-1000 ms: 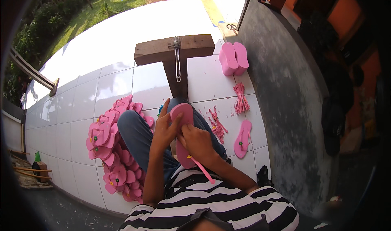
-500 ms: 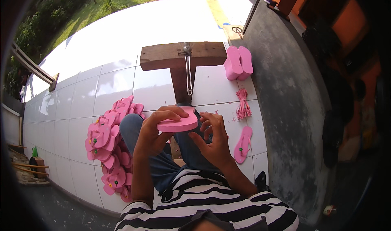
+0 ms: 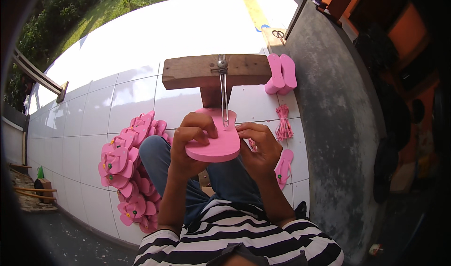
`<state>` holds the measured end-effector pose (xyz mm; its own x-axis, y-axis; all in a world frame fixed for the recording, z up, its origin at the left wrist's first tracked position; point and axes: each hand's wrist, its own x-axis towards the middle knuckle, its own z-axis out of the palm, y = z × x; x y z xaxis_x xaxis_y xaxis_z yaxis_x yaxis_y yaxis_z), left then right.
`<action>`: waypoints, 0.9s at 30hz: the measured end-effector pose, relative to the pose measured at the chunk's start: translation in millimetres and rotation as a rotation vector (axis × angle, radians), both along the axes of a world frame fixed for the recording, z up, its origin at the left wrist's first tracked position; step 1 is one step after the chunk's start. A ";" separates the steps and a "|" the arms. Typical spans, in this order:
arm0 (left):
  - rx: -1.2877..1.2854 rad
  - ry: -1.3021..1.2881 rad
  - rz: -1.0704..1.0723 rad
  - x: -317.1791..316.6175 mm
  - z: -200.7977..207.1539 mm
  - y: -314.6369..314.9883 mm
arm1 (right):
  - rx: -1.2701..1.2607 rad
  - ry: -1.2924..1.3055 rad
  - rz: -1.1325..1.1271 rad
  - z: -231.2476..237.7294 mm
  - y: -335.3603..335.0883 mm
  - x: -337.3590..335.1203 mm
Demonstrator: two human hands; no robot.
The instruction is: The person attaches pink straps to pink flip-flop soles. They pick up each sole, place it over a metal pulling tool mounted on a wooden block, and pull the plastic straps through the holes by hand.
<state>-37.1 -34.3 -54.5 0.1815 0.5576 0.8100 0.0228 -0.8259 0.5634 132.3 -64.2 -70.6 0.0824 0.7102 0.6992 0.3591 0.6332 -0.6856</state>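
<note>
A pink flip-flop sole [image 3: 213, 144] is in my left hand [image 3: 190, 139], with the fingers curled over its top and left edge. At its right edge, my right hand [image 3: 260, 146] is closed in a pinch. A bit of pink shows among those fingers, but I cannot make out what it is. A long metal wire loop [image 3: 224, 94] hangs from a T-shaped wooden stand [image 3: 197, 71] in front of me. The loop's lower end overlaps the far part of the sole; I cannot tell whether it passes through.
A heap of pink flip-flops with flower trims [image 3: 120, 162] lies left of my knee. To the right are standing pink soles [image 3: 282, 73], a bundle of pink straps [image 3: 283, 123] and a single flip-flop [image 3: 284, 167]. Scissors [image 3: 278, 34] lie farther off, near a grey wall [image 3: 329, 101].
The sole has moved slightly right and now lies under the wire loop's end. My right hand has gone from open fingers to a pinch at the sole's edge. The view has shifted slightly.
</note>
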 end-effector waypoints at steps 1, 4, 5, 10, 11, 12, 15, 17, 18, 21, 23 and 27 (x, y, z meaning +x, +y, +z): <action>-0.005 -0.035 -0.028 -0.1 0.5 1.6 | 0.010 0.010 0.007 1.6 1.5 -0.2; -0.066 -0.134 -0.067 0.5 1.0 3.7 | 0.023 0.018 0.012 7.7 4.8 -1.2; -0.117 -0.161 -0.049 2.3 2.7 0.5 | 0.016 0.007 0.005 12.3 4.1 -1.9; -0.515 -0.262 0.096 21.9 24.1 -5.5 | -0.130 0.128 -0.036 16.3 0.8 -8.9; -0.481 -0.177 0.173 22.8 26.9 -0.6 | -0.170 0.170 -0.021 18.0 3.3 -10.5; -0.447 -0.091 0.248 23.6 28.3 6.6 | -0.211 0.212 -0.008 18.8 7.3 -12.1; -0.170 0.248 0.658 28.1 28.1 50.9 | -0.238 0.225 -0.083 14.6 52.9 -19.1; -0.081 0.405 0.830 25.8 30.9 67.6 | -0.298 0.384 0.000 9.5 75.9 -26.4; -0.026 0.476 0.916 24.9 34.9 73.8 | -0.301 0.442 0.048 5.6 79.7 -26.7; 0.016 0.362 0.830 24.8 26.7 68.5 | -0.264 0.280 -0.064 -22.3 77.0 -25.1; 0.048 0.249 0.807 11.6 9.4 59.1 | -0.424 0.207 -0.038 -40.0 54.2 -30.4; -0.024 0.322 0.665 1.6 -32.8 -11.8 | -0.712 0.191 0.352 -87.4 -12.9 -38.5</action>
